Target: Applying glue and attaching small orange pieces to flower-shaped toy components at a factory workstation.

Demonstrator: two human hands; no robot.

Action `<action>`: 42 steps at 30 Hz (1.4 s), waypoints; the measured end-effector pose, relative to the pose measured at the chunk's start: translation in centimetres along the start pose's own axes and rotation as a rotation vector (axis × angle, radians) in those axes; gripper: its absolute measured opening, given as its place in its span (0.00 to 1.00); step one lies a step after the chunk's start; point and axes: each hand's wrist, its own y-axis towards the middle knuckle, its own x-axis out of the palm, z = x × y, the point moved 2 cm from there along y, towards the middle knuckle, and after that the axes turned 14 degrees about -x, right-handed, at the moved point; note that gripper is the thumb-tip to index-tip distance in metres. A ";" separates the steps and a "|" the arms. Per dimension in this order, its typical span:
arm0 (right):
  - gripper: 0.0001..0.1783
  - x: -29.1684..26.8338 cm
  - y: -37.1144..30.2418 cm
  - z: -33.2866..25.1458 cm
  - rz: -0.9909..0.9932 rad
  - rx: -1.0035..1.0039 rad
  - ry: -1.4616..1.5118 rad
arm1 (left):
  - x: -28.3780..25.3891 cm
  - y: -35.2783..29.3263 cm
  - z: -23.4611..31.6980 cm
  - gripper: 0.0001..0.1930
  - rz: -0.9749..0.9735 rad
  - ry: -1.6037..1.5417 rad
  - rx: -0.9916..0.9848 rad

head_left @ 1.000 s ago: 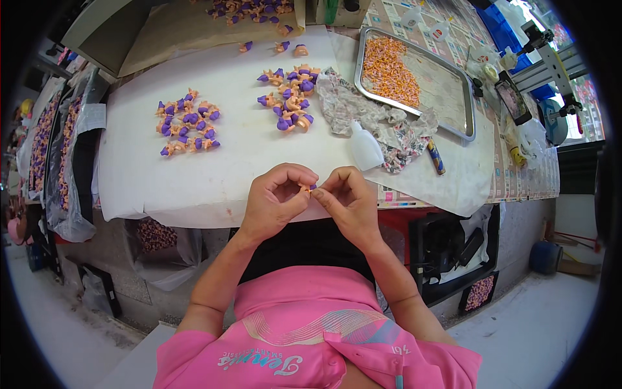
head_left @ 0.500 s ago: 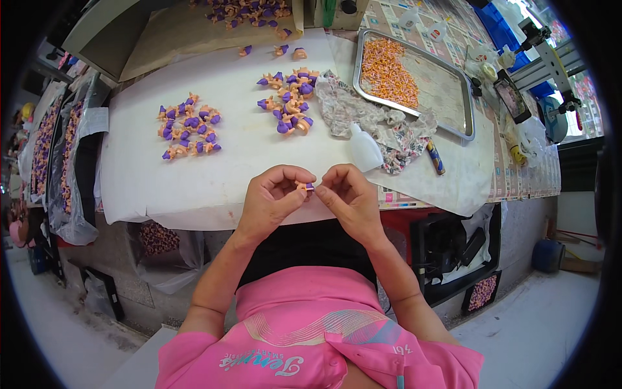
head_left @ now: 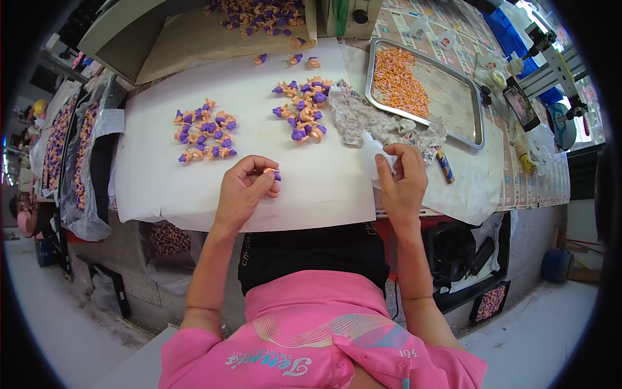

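My left hand is closed, pinching a small peach-and-purple plastic figure piece between thumb and fingers above the front of the white sheet. My right hand has its thumb and fingers around the right side of a white squeeze bottle with a narrow nozzle. Part of the bottle is hidden by those fingers. Ahead of my left hand lies a group of similar peach-and-purple pieces. A second group sits farther off, to the right of the first.
A crumpled cloth lies beyond the bottle. Behind it stands a metal tray with many small orange pieces. A marker-like tube lies to the right. More pieces are heaped at the back, under a box-like housing.
My hands have moved apart. The right one let go of the small piece and reached right to the squeeze bottle; the left one still holds the piece. The whole view has shifted slightly.
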 end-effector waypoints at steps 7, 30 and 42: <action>0.14 -1.1 1.2 1.6 -0.193 0.077 -0.130 | -2.7 0.7 0.5 0.09 0.245 0.252 0.174; 0.17 -5.2 1.2 0.7 -0.157 0.186 0.118 | 7.0 4.1 3.5 0.07 0.303 0.794 0.746; 0.20 -4.4 -0.8 -0.2 -0.245 0.155 0.392 | 7.1 2.7 2.2 0.11 0.193 0.628 0.466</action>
